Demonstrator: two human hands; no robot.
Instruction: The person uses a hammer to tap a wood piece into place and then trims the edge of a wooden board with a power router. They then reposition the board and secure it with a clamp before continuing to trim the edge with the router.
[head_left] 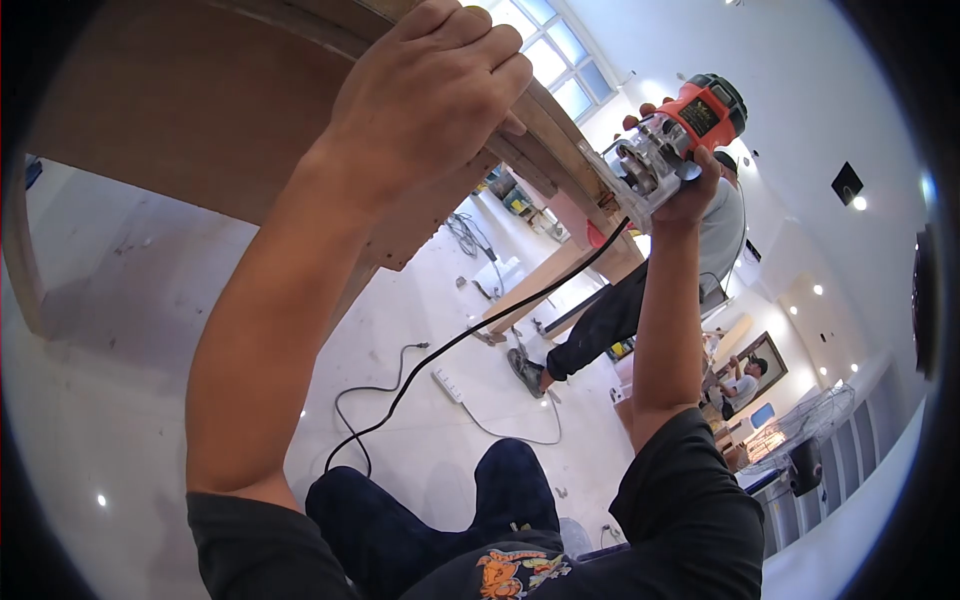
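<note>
A red-and-black trim router (703,112) with a clear base is gripped in my right hand (688,195), its base up against the edge of the wooden board. From the router a black cord (470,330) runs down between my legs to the floor. My left hand (435,95) is closed over the wooden board (545,125), fingers curled at its edge; the fingertips are hidden behind it. Below the board sits a large brown wooden panel (180,110), part of the bench.
A white power strip (448,386) and loose cables lie on the pale floor. Another person (620,310) stands just beyond the bench, partly behind my right arm. Farther back, a second person (742,388) is near a large fan (805,430). Timber pieces (535,285) lean beyond the bench.
</note>
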